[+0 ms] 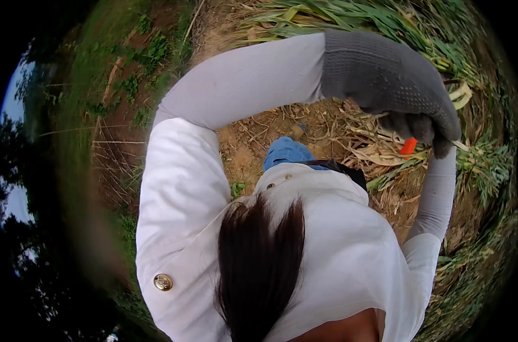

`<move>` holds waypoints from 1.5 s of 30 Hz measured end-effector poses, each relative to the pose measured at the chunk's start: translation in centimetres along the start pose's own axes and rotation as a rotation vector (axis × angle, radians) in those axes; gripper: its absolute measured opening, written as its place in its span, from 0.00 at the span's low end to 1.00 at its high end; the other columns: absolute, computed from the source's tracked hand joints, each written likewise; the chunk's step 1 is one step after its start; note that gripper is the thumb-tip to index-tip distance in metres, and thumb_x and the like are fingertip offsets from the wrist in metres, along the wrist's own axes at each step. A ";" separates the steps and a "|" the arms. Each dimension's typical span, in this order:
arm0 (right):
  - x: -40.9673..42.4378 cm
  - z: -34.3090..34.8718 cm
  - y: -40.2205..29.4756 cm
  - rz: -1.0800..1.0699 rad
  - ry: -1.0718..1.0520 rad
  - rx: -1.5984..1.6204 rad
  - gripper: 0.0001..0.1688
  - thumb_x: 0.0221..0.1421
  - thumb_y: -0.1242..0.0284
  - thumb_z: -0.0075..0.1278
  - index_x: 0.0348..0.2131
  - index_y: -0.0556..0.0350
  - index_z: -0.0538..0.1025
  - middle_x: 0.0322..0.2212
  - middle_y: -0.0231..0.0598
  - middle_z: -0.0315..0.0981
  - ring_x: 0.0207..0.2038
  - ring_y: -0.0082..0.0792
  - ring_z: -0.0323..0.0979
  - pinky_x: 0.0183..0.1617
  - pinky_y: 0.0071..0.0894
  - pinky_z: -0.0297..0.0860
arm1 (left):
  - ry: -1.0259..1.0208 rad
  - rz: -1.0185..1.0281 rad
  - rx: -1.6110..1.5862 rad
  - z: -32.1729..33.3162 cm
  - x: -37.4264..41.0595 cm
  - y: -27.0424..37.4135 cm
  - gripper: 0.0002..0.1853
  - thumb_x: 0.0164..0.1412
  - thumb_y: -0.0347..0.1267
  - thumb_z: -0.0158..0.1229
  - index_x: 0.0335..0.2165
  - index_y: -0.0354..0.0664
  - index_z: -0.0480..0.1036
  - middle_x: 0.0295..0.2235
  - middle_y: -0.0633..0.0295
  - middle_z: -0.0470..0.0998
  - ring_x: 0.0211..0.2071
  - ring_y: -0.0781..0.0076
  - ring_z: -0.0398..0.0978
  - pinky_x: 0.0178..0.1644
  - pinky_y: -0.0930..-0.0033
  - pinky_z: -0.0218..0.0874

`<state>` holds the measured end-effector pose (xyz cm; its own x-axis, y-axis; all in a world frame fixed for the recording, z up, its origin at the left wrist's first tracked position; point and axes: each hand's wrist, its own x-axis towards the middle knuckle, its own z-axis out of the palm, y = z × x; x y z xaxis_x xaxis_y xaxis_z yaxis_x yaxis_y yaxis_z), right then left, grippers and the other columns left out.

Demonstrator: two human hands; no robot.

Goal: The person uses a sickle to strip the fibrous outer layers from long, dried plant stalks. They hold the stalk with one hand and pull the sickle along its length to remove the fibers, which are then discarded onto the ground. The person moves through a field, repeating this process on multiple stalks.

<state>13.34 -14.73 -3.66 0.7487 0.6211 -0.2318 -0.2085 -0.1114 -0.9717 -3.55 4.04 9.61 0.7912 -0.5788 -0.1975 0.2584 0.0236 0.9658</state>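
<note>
My left hand (387, 77), in a dark grey knitted glove with small dots, reaches across in front of me to the upper right. Its curled fingers lie at the end of my right sleeve, where the two arms meet. My right hand cannot be told apart from the gloved left one; it is mostly or wholly hidden. Just below the grey fingers shows a bright orange-red piece (408, 146), perhaps part of a tool handle; whether it is held is unclear. A pale stalk tip (461, 145) sticks out beside the fingers. Farther up is a pale, curled, split stalk (461, 95).
Long green leafy stalks (353, 17) lie along the top and right. Dry husks and leaves (378, 156) litter the brown soil (241, 160) around my blue trousers (286, 150). Green weeds (156, 47) and thin dry stems (118, 171) stand at the left, with trees beyond.
</note>
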 end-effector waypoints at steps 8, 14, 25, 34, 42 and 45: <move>3.9 5.6 4.5 0.462 -0.862 0.224 0.44 0.55 0.40 0.39 0.39 0.71 0.73 0.21 0.52 0.75 0.06 0.19 0.49 0.09 0.18 0.46 | 0.785 0.648 -0.168 -8.2 -12.3 -3.5 0.14 0.64 0.37 0.44 0.31 0.40 0.70 0.13 0.76 0.58 0.13 0.86 0.54 0.16 0.80 0.48; 0.5 13.7 -1.2 0.325 -0.883 -0.737 0.18 0.41 0.70 0.57 0.33 0.63 0.74 0.20 0.34 0.71 0.25 0.24 0.69 0.29 0.22 0.64 | 0.956 0.956 -0.744 -5.2 -25.7 -6.8 0.12 0.65 0.39 0.43 0.26 0.50 0.64 0.11 0.81 0.52 0.11 0.86 0.50 0.15 0.79 0.43; 5.9 11.8 7.5 -0.253 -0.721 -1.277 0.18 0.46 0.67 0.56 0.36 0.62 0.74 0.27 0.49 0.75 0.29 0.40 0.73 0.36 0.34 0.67 | 0.994 1.102 -0.400 20.6 -43.9 -9.1 0.20 0.68 0.35 0.33 0.18 0.47 0.57 0.16 0.69 0.55 0.19 0.77 0.48 0.22 0.76 0.46; 4.0 20.9 13.2 -0.642 -0.798 -1.320 0.14 0.50 0.67 0.52 0.38 0.51 0.72 0.31 0.48 0.75 0.37 0.53 0.72 0.39 0.46 0.66 | 1.884 1.219 -0.365 42.4 -44.2 -15.7 0.13 0.66 0.30 0.35 0.26 0.37 0.63 0.12 0.74 0.54 0.13 0.83 0.49 0.16 0.77 0.42; 2.0 19.0 11.9 -0.419 -0.770 -1.223 0.14 0.49 0.75 0.47 0.38 0.60 0.74 0.30 0.57 0.73 0.35 0.55 0.72 0.36 0.43 0.66 | 2.582 -0.044 -0.404 44.2 -40.7 -25.2 0.11 0.60 0.37 0.47 0.31 0.43 0.71 0.15 0.78 0.59 0.15 0.87 0.54 0.18 0.82 0.43; 4.6 14.6 11.9 -0.437 -0.640 -1.233 0.13 0.51 0.72 0.49 0.37 0.60 0.74 0.25 0.54 0.73 0.27 0.49 0.71 0.31 0.41 0.65 | 2.358 0.543 -0.722 39.8 -41.5 -30.1 0.11 0.61 0.34 0.49 0.39 0.41 0.72 0.17 0.77 0.60 0.15 0.87 0.53 0.18 0.82 0.43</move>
<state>5.12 -1.92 -15.60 0.1382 0.9751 -0.1737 0.8664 -0.2040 -0.4559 -66.18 -5.10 -4.56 -0.2604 0.9088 -0.3260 -0.3944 0.2081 0.8951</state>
